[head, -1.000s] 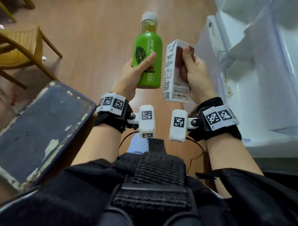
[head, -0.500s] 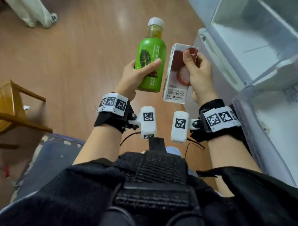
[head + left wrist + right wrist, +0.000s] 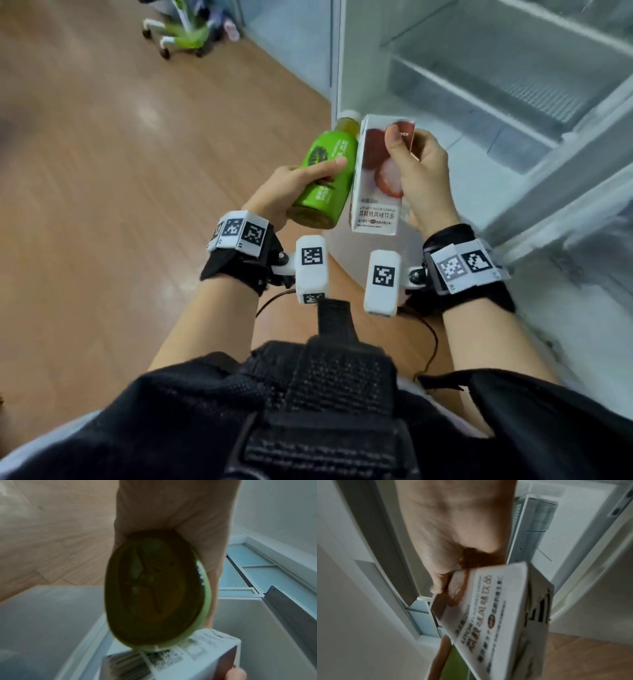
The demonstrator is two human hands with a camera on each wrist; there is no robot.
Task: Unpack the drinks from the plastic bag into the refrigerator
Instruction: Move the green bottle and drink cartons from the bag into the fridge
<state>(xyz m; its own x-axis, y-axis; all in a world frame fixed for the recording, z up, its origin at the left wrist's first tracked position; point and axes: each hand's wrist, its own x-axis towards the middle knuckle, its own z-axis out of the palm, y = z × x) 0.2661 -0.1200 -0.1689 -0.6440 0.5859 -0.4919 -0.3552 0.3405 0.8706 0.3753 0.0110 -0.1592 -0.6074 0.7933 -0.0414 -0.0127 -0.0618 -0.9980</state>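
- The left hand [image 3: 284, 192] has its grip wrapped round a green bottle [image 3: 325, 178], thumb laid across the label; the bottle leans with its white cap pointing up and to the right, toward the refrigerator [image 3: 513, 102].
- The right hand [image 3: 421, 181] has its grip pinched on a white drink carton [image 3: 376, 178], thumb on the printed front and fingers behind; the carton's long axis stands close to upright.
- Bottle and carton are side by side in the air above the wooden floor [image 3: 120, 171], their near edges touching or just short of it; I cannot tell which.
- The refrigerator stands open ahead and to the right, its pale shelves [image 3: 479, 85] bare where they show.
- The carton and right hand lie nearer the opening, so I judge the carton is better placed to go in first, moved forward and right, base down.
- The plastic bag is not in view.
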